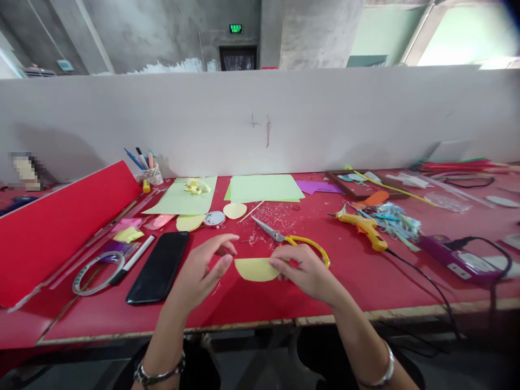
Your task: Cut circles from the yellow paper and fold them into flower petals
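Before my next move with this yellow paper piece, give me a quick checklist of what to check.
1. Yellow paper piece gripped: ok, pinched in the right hand.
2. Left hand free: ok, thumb and fingers apart, near the paper's left end.
3. Scissors well away from the hands: not ok, lying just beyond the right hand.
4. Scraps swept up: not ok, scattered around the scissors.
5. Glue gun cool: cannot tell.

Long white partition panel (203, 130) along back of red-topped table (349, 290) with rough brown front edge. Beyond: bare grey concrete wall (174, 32), dark rectangular doorway (238, 58), glowing green exit sign (235, 28) above. Pale green wall (368, 35) at upper right, brightly lit.
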Demonstrator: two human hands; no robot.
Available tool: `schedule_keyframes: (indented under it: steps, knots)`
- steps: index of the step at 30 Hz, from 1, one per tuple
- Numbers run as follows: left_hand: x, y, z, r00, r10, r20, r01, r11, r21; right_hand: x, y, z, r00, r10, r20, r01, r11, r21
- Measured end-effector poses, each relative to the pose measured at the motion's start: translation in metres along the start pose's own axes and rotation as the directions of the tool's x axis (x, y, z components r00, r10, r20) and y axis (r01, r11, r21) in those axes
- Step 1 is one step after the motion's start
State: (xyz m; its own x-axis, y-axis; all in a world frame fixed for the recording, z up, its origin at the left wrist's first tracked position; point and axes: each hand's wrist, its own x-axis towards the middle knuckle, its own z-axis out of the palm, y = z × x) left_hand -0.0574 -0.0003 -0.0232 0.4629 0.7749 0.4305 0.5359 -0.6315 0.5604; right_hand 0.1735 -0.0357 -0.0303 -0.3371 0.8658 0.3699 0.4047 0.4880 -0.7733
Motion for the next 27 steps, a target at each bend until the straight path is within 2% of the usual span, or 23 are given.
schedule_keyframes:
  steps: [3,6,8,10,13,17,20,22,27]
  knots:
    - [0.005,0.010,0.011,0.988,-0.014,0.156,0.023,0.998,-0.061,0.002,0.001,0.006,0.999,-0.028,-0.040,0.026,0.999,-0.048]
    - [0.006,0.014,0.017,0.980,-0.012,0.198,0.010,1.000,0.012,0.005,0.002,0.010,0.981,-0.113,-0.160,0.084,0.981,-0.177]
    - [0.006,0.015,0.020,0.979,0.025,0.202,-0.045,0.994,0.097,0.006,0.001,0.013,0.966,-0.177,-0.187,0.123,0.955,-0.271]
    - [0.005,0.015,0.022,0.977,0.065,0.204,-0.100,0.981,0.169,0.007,0.000,0.017,0.962,-0.222,-0.160,0.152,0.919,-0.364]
    - [0.004,0.018,0.027,0.976,0.088,0.201,-0.123,0.977,0.173,0.008,-0.002,0.026,0.955,-0.268,-0.128,0.185,0.874,-0.450]
    - [0.002,0.022,0.034,0.988,-0.008,0.155,-0.011,0.992,0.125,0.008,-0.003,0.034,0.946,-0.288,-0.151,0.185,0.857,-0.481]
    - [0.002,0.024,0.039,0.983,-0.089,0.161,0.087,0.996,0.019,0.007,-0.002,0.035,0.940,-0.282,-0.189,0.160,0.859,-0.485]
    - [0.002,0.025,0.042,0.981,-0.090,0.170,0.096,0.995,-0.026,0.007,-0.002,0.034,0.937,-0.282,-0.205,0.150,0.858,-0.492]
    - [0.002,0.028,0.045,0.989,-0.100,0.107,0.106,0.993,-0.052,0.007,-0.001,0.029,0.927,-0.284,-0.246,0.128,0.855,-0.503]
